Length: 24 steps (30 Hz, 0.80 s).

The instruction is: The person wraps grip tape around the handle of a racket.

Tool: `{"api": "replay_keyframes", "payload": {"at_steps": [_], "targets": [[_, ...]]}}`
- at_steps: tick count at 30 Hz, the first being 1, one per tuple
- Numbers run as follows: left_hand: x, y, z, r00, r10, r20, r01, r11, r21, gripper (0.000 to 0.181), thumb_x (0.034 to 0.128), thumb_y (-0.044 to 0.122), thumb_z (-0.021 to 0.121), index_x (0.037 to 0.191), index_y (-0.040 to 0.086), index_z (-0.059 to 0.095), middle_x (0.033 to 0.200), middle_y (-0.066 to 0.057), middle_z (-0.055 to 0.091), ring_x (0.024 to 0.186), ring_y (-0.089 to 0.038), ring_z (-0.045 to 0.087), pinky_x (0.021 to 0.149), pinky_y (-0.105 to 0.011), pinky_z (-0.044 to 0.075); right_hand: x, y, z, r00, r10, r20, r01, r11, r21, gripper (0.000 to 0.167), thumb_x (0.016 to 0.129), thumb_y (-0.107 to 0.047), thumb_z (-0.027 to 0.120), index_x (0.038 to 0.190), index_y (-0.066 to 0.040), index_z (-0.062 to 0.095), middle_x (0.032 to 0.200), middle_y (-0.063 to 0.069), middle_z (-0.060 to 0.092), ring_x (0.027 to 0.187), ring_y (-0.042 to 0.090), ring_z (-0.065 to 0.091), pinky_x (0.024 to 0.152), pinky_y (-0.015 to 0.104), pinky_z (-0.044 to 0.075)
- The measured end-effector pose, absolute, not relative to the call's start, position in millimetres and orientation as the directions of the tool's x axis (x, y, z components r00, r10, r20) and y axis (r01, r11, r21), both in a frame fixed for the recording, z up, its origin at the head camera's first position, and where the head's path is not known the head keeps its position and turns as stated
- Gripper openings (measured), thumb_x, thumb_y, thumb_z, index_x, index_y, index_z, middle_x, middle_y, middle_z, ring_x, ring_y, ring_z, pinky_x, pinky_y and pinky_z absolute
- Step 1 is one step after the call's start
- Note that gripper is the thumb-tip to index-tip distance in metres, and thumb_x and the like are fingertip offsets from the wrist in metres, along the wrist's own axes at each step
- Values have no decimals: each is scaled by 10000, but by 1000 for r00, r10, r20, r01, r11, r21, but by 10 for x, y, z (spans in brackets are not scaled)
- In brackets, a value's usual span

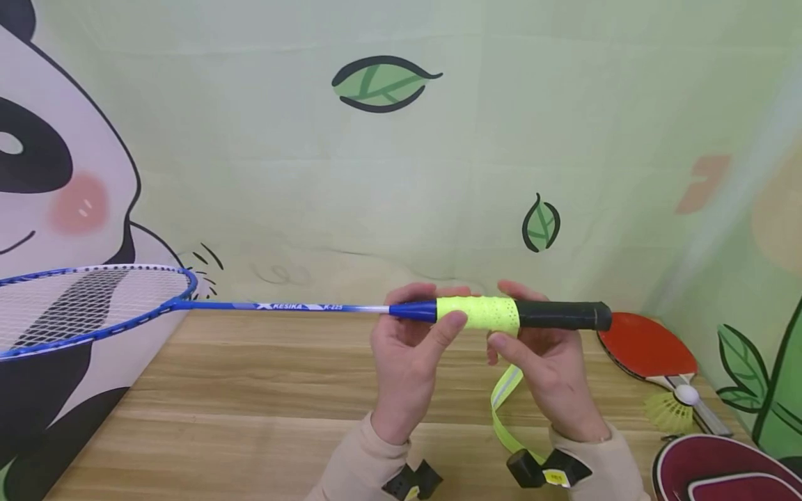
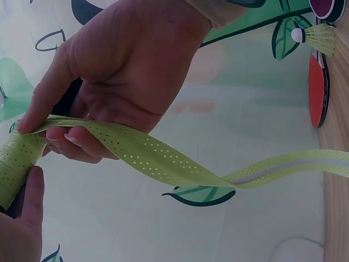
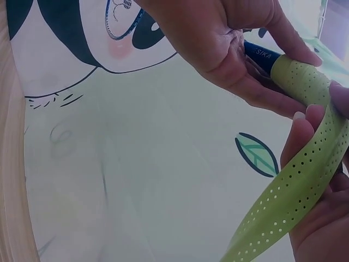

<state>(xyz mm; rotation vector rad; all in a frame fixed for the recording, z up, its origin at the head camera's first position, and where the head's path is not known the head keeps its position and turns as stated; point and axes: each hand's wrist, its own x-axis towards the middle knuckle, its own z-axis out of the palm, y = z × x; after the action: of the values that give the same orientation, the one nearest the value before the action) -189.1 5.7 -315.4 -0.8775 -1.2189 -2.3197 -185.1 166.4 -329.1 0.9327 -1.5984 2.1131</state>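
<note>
A blue badminton racket (image 1: 222,305) is held level above the table, its strung head to the left and its black handle (image 1: 560,315) to the right. Perforated neon-yellow grip tape (image 1: 479,313) covers the part of the handle nearest the blue cone. My left hand (image 1: 407,362) grips the racket there, thumb on the wrapped tape. With thumb and fingers, my right hand (image 1: 551,369) pinches the tape where it leaves the handle. The loose tape (image 2: 147,155) hangs down in a twisted strip, a pale line along its back.
On the wooden table (image 1: 263,390), a red table tennis paddle (image 1: 651,344) lies at right, beside a yellow shuttlecock (image 1: 670,410). A maroon case (image 1: 720,466) sits at the front right corner. A printed cloth backdrop (image 1: 282,139) hangs behind the table.
</note>
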Motion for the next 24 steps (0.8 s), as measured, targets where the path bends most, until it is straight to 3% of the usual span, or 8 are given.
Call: {"api": "replay_keyframes", "payload": {"at_steps": [7, 15, 24], "targets": [[-1884, 60, -3165, -738, -17, 675, 565, -562, 604, 379, 881, 80, 720, 1192, 126, 508, 1077, -90, 701, 993, -223, 658, 833, -268, 541, -1867, 1654, -3303, -704, -102, 703, -639, -340, -690, 423, 838, 240, 532, 1242, 115, 524, 946, 107, 670, 632, 218, 601, 585, 308, 519], [-1895, 86, -3172, -660, 41, 750, 516, -700, 493, 613, 865, -95, 647, 1366, 94, 347, 1332, -203, 545, 1257, -395, 499, 1066, -470, 405, -1852, 1654, -3278, -746, -91, 659, -609, -306, -732, 348, 888, 169, 539, 1228, 96, 532, 940, 102, 655, 632, 237, 580, 587, 313, 525], [-1890, 75, -3182, -652, 47, 756, 555, -650, 519, 523, 901, -116, 586, 1332, 49, 341, 1217, -153, 631, 1143, -321, 605, 966, -331, 492, -1834, 1666, -3292, -783, -97, 615, -579, -252, -776, 325, 912, 100, 580, 1232, 68, 534, 870, 107, 621, 652, 235, 570, 596, 315, 537]]}}
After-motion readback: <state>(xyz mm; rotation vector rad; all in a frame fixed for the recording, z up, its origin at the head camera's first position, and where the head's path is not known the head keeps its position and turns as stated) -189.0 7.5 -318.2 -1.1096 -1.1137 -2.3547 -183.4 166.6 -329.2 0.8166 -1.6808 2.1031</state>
